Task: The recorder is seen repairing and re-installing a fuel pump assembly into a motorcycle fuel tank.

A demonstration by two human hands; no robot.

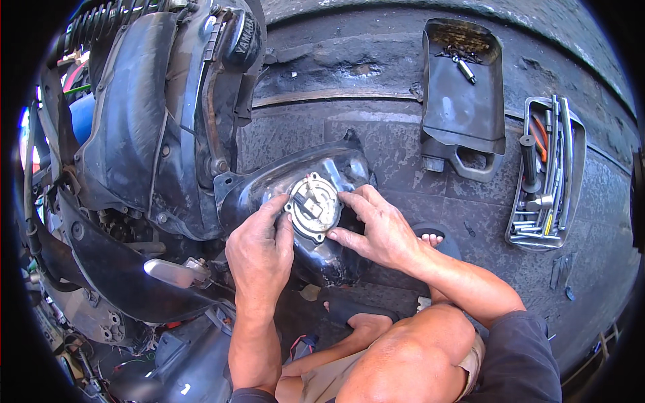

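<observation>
A round, pale cover plate (324,219) with small screw lugs round its rim lies over the top of a glossy black tank (259,190). A dark connector piece shows at its middle. My left hand (262,245) grips the plate's left edge between thumb and fingertips. From the other side, my right hand (383,228) pinches the right edge, with the index finger above and the thumb below. Whether the plate sits flush on the tank or is slightly raised, I cannot tell. The tank stands between my bent legs and the scooter body.
To the left stands a partly stripped scooter (134,121) with a silver lever (170,273) jutting out. A cut-open plastic jug (462,101) holding small metal parts lies at the far right. Beside it is a metal tray (514,235) of sockets, wrenches and other tools on dark floor tiles.
</observation>
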